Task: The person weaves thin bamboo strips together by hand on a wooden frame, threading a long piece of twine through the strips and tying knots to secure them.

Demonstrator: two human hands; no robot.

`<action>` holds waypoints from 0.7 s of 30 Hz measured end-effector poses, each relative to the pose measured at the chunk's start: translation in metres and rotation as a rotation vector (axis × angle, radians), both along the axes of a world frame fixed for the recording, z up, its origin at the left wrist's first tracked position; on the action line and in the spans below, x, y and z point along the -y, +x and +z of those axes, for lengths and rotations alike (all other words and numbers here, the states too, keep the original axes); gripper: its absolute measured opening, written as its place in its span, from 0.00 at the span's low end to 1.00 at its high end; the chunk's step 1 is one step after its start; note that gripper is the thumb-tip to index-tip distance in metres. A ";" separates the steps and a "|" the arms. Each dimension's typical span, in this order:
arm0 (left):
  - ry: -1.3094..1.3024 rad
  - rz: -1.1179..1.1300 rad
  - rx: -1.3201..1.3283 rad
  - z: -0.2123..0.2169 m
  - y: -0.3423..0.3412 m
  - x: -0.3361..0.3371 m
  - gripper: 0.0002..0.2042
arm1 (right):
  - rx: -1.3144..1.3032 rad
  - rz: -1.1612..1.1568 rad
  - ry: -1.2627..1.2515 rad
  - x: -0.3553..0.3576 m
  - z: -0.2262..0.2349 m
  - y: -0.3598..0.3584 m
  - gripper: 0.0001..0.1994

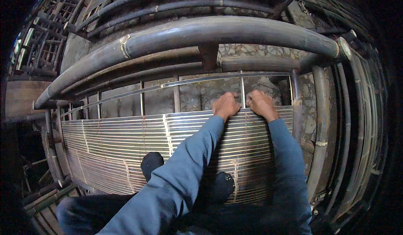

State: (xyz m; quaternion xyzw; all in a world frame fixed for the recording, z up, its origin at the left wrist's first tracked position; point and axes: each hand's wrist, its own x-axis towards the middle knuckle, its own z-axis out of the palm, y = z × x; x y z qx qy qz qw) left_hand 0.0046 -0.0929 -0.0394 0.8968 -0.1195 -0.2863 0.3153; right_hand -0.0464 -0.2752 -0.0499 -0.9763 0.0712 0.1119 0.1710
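Flanking a thin, pale, upright bamboo strip (242, 93), left hand (226, 105) and right hand (262, 104), fingers curled, at far edge of striped, slatted bamboo panel (113, 138); grip indeterminable. Uneven pressure might crack it.

Worn on the head as the left of two wide fisheyes, the camera looks steeply down and slightly ahead. It sits close above the work: the person's blue sleeves (178, 180) loom large, entering near seven and five o'clock. The slatted panel (121, 144) spreads from center toward eight; a thick bamboo pole (210, 30) bows across twelve, lens-bent.
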 end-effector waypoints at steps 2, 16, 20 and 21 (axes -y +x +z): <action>0.031 -0.035 -0.071 -0.014 0.016 -0.012 0.14 | -0.015 0.026 0.130 -0.018 -0.006 0.010 0.10; -0.633 0.041 0.059 -0.011 0.008 -0.036 0.05 | -0.212 -0.446 1.194 -0.028 0.056 -0.024 0.14; -0.682 -0.045 -0.054 -0.007 0.006 -0.029 0.06 | 0.086 -0.264 0.710 -0.021 0.052 -0.044 0.10; -0.683 -0.040 -0.092 -0.009 0.006 -0.028 0.06 | 0.250 -0.185 0.583 -0.017 0.047 -0.055 0.09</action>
